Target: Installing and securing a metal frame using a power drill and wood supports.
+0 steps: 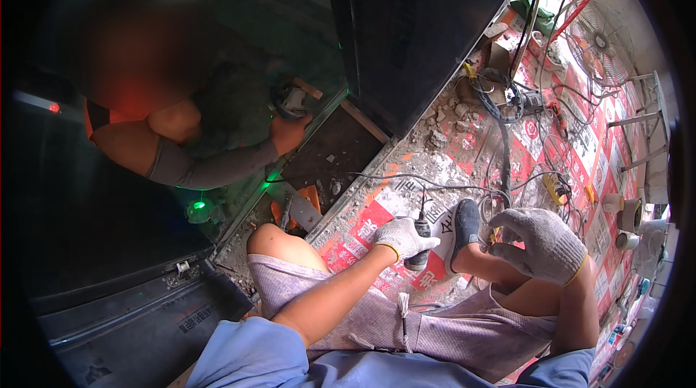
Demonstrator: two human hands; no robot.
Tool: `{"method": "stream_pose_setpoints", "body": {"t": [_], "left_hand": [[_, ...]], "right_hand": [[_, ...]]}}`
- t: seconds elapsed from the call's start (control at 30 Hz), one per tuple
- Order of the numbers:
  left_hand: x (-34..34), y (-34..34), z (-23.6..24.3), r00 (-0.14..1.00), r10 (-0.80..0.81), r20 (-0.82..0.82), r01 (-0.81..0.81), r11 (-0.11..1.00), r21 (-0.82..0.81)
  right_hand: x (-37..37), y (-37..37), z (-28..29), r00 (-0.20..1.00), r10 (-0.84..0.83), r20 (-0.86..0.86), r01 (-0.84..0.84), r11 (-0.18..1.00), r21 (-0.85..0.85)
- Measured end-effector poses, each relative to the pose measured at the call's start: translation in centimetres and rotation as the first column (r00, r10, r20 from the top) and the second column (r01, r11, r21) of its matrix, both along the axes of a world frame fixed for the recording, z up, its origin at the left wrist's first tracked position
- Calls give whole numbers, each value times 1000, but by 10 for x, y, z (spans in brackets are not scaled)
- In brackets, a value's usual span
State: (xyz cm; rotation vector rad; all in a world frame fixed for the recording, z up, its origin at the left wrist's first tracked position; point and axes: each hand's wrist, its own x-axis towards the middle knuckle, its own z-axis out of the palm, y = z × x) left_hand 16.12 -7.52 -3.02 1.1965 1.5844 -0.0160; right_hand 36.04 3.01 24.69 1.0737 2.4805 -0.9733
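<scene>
My left hand [406, 238], in a pale knitted work glove, is closed round a dark cordless drill [420, 227]. The drill's thin bit points away from me, over the red and white printed floor covering [370, 221]. To the right, my right hand [544, 243], also gloved, hovers above my bent leg. Its fingers are curved and apart, with nothing I can make out between them. Below it and to its left is my dark slip-on shoe [466, 225]. A black cable [442, 186] crosses the floor beyond the drill bit.
At left, a person's hand [290, 134] grips a power tool [293, 101] by the dark door frame. A green-lit device [201, 210] glows nearby. Rubble [437, 138], tangled cables, a red and grey power tool [540, 101] and a fan [600, 41] lie toward the far right.
</scene>
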Motion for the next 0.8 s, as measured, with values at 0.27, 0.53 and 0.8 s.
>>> {"method": "stream_pose_setpoints", "body": {"t": [0.27, 0.53, 0.8], "left_hand": [[-2, 1, 3, 1000, -5, 4, 5, 1000, -17], [-3, 2, 3, 1000, -1, -2, 1, 1000, -15], [-4, -3, 6, 999, 10, 48, -9, 1000, -9]], "right_hand": [[0, 1, -2, 1000, 7, -16, -7, 1000, 6], [-5, -1, 0, 999, -30, 27, 31, 999, -20], [6, -4, -9, 997, -67, -46, 69, 997, 44]]}}
